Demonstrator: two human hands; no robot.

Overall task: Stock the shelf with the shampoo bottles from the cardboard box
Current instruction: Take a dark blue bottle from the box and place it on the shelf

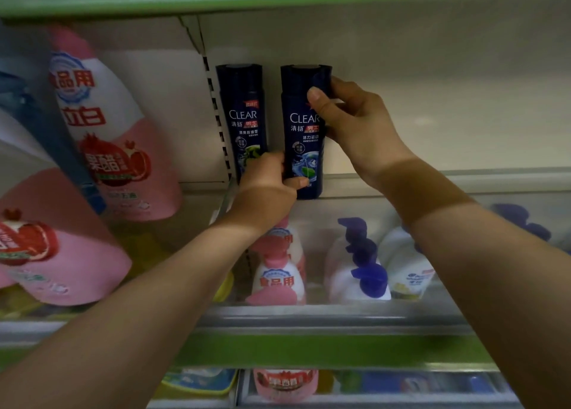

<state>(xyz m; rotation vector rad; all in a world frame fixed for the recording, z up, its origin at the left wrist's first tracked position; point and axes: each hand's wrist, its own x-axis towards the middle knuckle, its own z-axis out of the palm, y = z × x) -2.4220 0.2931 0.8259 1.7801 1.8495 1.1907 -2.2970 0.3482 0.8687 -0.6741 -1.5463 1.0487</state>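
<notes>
The right hand [355, 124] gripped the cap end of an upright Clear shampoo bottle [304, 149], cap at twelve o'clock, standing on the shelf [432, 180]. The left hand [268, 183] pinched its base, apparently; a second Clear bottle [242, 115] stood just beside at nine o'clock.

Both my bare forearms reach up and forward, converging toward the centre of view. My left hand [265, 183] sits low, seen from the back, its fingers curled and the thumb lying across the lower front of the shampoo bottle [304, 136] it grips. My right hand [349, 124] sits higher, wrist bent slightly inward, thumb pressed flat on the front of the same bottle just below its cap while the fingers wrap around the bottle's right side and behind it, mostly out of sight. My left forearm enters from the lower left corner, my right from the lower right edge. A band of shadow crosses each wrist.
</notes>
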